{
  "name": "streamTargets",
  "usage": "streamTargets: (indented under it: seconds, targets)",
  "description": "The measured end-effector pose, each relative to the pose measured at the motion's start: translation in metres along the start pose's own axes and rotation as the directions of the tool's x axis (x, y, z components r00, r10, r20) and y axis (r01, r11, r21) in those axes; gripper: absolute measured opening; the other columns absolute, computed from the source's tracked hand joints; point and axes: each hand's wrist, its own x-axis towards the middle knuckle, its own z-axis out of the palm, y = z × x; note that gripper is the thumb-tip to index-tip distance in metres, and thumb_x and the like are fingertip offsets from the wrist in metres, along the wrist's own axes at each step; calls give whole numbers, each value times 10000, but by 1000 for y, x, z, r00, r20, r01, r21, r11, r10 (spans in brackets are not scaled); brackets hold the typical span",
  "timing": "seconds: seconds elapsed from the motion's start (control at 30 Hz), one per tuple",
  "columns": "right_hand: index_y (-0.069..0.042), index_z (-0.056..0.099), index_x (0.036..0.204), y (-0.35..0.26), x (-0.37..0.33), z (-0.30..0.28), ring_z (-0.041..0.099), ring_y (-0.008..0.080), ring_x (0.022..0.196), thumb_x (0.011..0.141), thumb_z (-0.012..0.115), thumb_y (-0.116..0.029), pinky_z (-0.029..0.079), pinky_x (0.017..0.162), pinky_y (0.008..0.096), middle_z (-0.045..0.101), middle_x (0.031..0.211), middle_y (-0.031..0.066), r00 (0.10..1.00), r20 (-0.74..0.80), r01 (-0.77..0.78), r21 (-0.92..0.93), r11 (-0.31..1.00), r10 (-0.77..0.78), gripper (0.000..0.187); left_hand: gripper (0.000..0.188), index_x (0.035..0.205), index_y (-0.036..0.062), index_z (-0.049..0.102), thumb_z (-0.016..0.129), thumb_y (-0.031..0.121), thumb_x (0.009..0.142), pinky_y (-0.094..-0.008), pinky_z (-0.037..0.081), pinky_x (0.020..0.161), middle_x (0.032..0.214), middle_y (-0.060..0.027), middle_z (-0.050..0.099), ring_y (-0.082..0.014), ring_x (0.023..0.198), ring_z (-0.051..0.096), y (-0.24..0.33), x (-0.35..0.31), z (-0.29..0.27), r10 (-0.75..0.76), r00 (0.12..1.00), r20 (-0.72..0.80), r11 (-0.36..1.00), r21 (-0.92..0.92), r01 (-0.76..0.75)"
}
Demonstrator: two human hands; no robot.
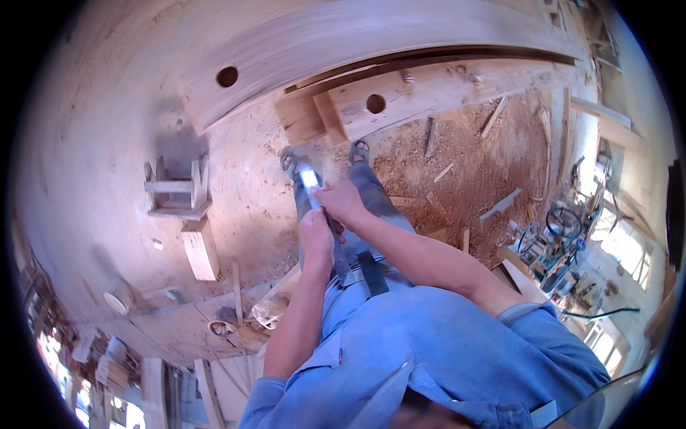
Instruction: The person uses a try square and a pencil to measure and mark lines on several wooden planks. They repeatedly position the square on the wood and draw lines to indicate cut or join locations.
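In front of my belly I hold a long, narrow tool (310, 177) with a bright, flat metal end pointing away from me; its exact kind I cannot make out. My left hand (316, 232) is closed round its middle. Just beyond and to the right, my right hand (341, 202) is closed on it close to the shiny end. The tool's darker near part runs back between my forearms toward my waist. Past my feet lies a thick wooden beam (436, 89) with a round hole, apart from both hands.
A second, wider plank (286, 68) with a round hole lies behind the beam. Wood chips (464, 157) and offcuts cover the floor to the right. At left stand a small wooden stool (171, 187) and a wood block (201, 250). Machinery with wheels (563, 223) is far right.
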Motion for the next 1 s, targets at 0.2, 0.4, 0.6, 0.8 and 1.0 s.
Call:
streamTargets:
  seconds: [0.2, 0.4, 0.6, 0.8, 1.0]
  targets:
    - [-14, 689, 852, -46, -18, -68, 654, 257, 687, 922, 597, -331, 498, 663, 375, 649, 737, 185, 904, -41, 428, 123, 895, -426, 338, 346, 830, 47, 535, 451, 312, 1035, -276, 449, 430, 622, -80, 580, -141, 454, 528, 88, -20, 13, 380, 923, -60, 917, -106, -385]
    - [-14, 704, 957, 12, -75, -213, 602, 110, 638, 951, 604, -306, 473, 588, 265, 661, 748, 59, 864, -88, 503, 211, 838, -496, 309, 224, 877, 41, 532, 572, 225, 998, -223, 430, 441, 619, -63, 581, -112, 463, 526, 148, -92, 104, 597, 755, 269, 757, 121, -642]
    - [-34, 636, 1142, 71, -171, -344, 548, 111, 518, 1000, 516, -406, 391, 447, 225, 657, 725, 76, 806, -234, 420, 873, 247, -543, 416, 180, 1022, 85, 703, 658, 48, 851, -364, 451, 657, 752, -65, 579, -229, 722, 573, 112, -148, 237, 619, 151, 771, -358, 447, -819]
    - [1, 595, 1152, 159, -230, -430, 577, 112, 510, 1002, 532, -301, 358, 406, 215, 680, 748, 110, 811, -419, 477, 878, 48, -408, 343, 270, 1020, 137, 729, 640, 21, 792, -390, 386, 767, 787, -44, 515, -240, 812, 517, 94, -177, 347, 301, -176, 937, -825, 163, -541]
    - [-29, 592, 1117, 220, -246, -461, 625, 152, 528, 947, 578, -69, 386, 395, 229, 691, 762, 126, 842, -522, 515, 853, -87, -138, 175, 285, 1020, 117, 711, 678, 22, 754, -447, 387, 940, 977, -42, 604, -261, 981, 537, 65, -212, 454, 57, -361, 931, -906, -104, -409]
